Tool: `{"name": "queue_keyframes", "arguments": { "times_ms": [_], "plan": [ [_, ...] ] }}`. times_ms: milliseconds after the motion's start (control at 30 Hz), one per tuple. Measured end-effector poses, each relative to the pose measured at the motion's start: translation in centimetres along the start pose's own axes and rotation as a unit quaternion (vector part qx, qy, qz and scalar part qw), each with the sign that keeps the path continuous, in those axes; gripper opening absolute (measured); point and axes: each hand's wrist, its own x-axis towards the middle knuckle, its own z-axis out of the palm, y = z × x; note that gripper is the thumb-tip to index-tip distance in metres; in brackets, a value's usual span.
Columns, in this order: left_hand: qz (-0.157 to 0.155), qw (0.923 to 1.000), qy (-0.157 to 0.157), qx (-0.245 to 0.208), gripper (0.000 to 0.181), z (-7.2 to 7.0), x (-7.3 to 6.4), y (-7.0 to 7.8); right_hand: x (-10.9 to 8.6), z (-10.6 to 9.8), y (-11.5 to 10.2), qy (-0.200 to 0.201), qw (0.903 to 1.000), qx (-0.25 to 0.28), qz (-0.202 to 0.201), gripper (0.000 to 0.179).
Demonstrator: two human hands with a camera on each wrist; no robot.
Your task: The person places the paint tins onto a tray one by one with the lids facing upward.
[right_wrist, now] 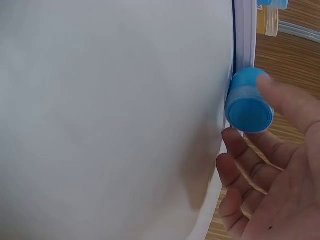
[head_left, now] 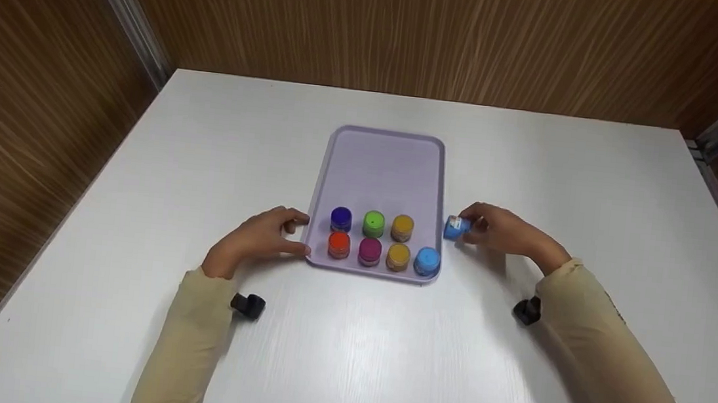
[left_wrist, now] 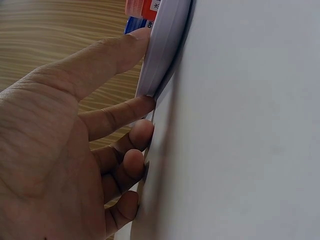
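Note:
My right hand (head_left: 506,231) pinches a small blue paint jar (head_left: 454,227) between thumb and fingers, just outside the tray's right edge. In the right wrist view this jar (right_wrist: 249,107) lies tipped over, one round end towards the camera, close against the rim. At the opposite side, my left hand (head_left: 261,234) touches the lilac tray (head_left: 385,171) with thumb and index finger, its other fingers loosely bent. On the tray's near part stand dark blue (head_left: 341,218), green (head_left: 373,223), red (head_left: 339,244), magenta (head_left: 369,251), two yellow-orange (head_left: 402,227) and one light blue jar (head_left: 427,261).
The tray lies flat on a white table (head_left: 207,141). Brown wood-grain panels (head_left: 414,36) rise behind the table and at both sides. Black wrist devices (head_left: 248,306) sit at both sleeve cuffs.

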Motion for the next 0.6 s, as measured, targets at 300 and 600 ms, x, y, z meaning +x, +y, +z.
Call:
{"name": "queue_keyframes", "arguments": {
  "times_ms": [300,600],
  "plan": [
    [-0.001,1.0,0.0,0.003,0.063,0.09,0.11,0.07,0.21,0.24,-0.17,0.014,0.9997,-0.008,-0.018,0.031],
    [-0.006,1.0,-0.002,0.003,0.064,0.13,0.21,-0.11,0.33,0.23,-0.52,0.025,0.9995,-0.001,-0.019,0.033]
  ]
}}
